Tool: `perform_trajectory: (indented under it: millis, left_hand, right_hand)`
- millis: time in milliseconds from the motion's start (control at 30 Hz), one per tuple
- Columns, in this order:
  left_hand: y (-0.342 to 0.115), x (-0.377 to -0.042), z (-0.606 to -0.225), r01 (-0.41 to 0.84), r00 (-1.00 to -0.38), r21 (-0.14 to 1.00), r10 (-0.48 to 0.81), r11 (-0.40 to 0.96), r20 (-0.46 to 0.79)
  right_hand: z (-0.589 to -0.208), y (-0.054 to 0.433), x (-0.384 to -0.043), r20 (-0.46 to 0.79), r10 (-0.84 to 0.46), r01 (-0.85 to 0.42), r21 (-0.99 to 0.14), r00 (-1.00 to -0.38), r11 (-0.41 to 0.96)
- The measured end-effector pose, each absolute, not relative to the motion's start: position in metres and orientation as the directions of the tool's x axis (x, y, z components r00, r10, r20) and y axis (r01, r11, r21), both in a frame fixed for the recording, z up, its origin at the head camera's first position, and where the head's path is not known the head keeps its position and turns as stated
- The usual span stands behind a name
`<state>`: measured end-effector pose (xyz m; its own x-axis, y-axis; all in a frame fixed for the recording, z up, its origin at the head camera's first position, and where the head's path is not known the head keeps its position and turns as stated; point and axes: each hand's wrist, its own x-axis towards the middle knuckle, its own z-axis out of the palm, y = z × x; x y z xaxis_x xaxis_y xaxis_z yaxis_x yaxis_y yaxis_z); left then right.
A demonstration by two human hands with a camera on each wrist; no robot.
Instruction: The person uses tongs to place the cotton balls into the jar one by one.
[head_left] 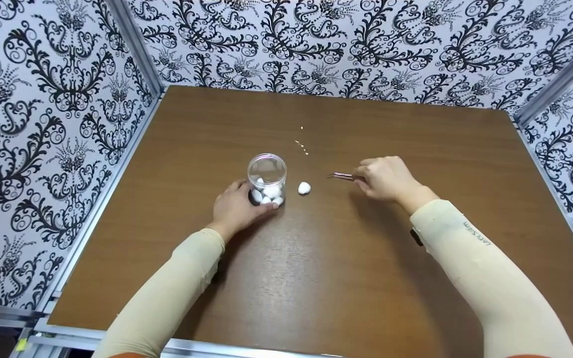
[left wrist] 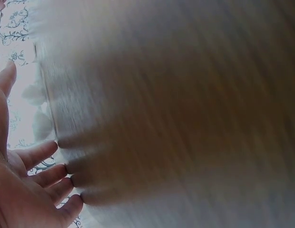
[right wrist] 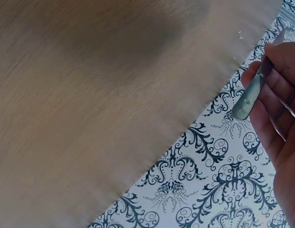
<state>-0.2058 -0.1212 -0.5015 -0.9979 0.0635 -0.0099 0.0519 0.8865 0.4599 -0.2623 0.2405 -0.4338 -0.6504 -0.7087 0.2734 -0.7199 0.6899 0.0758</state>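
Note:
In the head view, my left hand (head_left: pixel 239 206) holds a clear round jar (head_left: pixel 267 171), thumb at the near side and fingers around its left. Several white rounded lumps (head_left: pixel 271 191) lie in the jar's lower part; whether they are cotton balls or stones I cannot tell. One more white lump (head_left: pixel 304 188) rests on the table just right of the jar. Farther right, my right hand (head_left: pixel 386 178) pinches metal tweezers (head_left: pixel 341 176), their thin tips pointing left toward that lump, apart from it. The right wrist view shows the tweezers' broad joined end (right wrist: pixel 245 104) beside my curled fingers.
Small pale bits (head_left: pixel 301 145) are scattered on the brown wooden table (head_left: pixel 416 134) beyond the lump. Patterned walls (head_left: pixel 316 49) stand at the back and both sides, with metal frame bars (head_left: pixel 135 44) at the corners.

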Motion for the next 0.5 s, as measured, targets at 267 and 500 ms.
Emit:
perform_trajectory:
  millis: [267,500]
  left_hand:
    - [-0.1211,-0.2057,-0.5017,0.051,-0.998,0.456,0.060,0.888,-0.004]
    - [-0.1211,-0.2051,-0.5012,0.059,-0.998,0.451,0.062,0.890,0.010]
  right_hand:
    - [-0.4389,0.2423,-0.2635,0.260,-0.714,-0.728,0.058,-0.650,0.683]
    - [-0.4430,0.2374,-0.2644,0.245,-0.723,-0.735,0.058,-0.645,0.676]
